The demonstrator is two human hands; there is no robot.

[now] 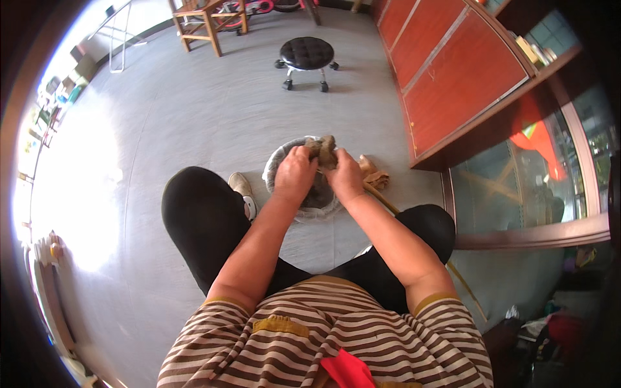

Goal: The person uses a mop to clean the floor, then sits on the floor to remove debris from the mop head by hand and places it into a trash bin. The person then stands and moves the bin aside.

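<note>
Both my hands are over a round bin (272,167) lined with clear plastic, which stands on the floor between my feet. My left hand (295,172) grips the left side of a brownish, lumpy, soft-looking piece (326,148); whether it is cloth or something else I cannot tell. On its right side my right hand (345,177) has its fingers closed on the same piece. Dark contents (320,194) show inside the bin, partly hidden by my hands. A crumpled brown item (376,174) lies on the floor against the bin's right side.
A thin yellowish stick (465,283) passes beneath my right arm and leg. Ahead stands a black round stool (307,53) on casters, with a wooden chair (208,24) further left. Red cabinet doors (465,82) and a glass door (514,184) border the right side.
</note>
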